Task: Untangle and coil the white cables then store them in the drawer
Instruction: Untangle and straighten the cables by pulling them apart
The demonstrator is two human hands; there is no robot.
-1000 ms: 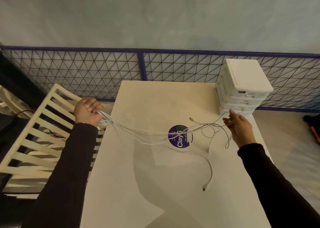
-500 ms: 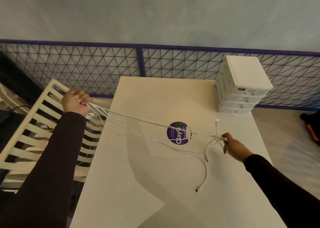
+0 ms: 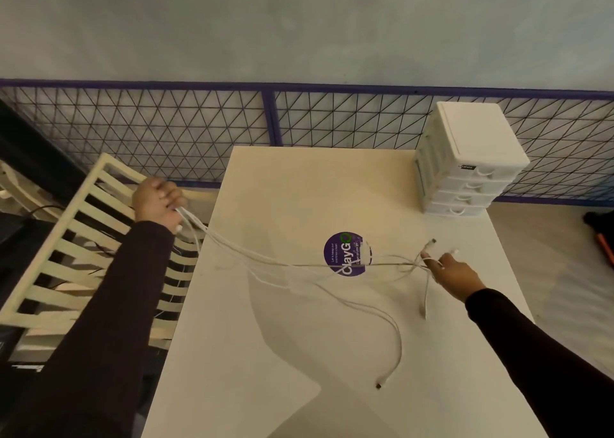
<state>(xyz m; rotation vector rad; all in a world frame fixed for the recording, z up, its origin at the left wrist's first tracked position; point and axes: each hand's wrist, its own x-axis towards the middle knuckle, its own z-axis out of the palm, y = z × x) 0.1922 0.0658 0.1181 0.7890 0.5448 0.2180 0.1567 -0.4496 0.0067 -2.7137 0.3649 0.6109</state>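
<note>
Several thin white cables [image 3: 265,260] stretch across the cream table [image 3: 299,354] between my two hands. My left hand [image 3: 156,201] grips one bunched end in a fist, out past the table's left edge. My right hand [image 3: 453,273] pinches the other ends near the table's right side, where short plug ends stick up and hang down around the fingers. One longer strand curves toward me and ends in a plug [image 3: 378,385] on the tabletop. A white drawer unit [image 3: 465,158] with its drawers closed stands at the far right corner.
A round purple sticker [image 3: 345,255] marks the table's middle, under the cables. A cream slatted frame [image 3: 66,255] leans to the left of the table. A purple-framed wire mesh fence [image 3: 199,122] runs behind the table.
My left hand pulled the cable bundle further left and away from the table. My right hand dropped from beside the drawer unit toward the tabletop, and the cables drew out straighter.
</note>
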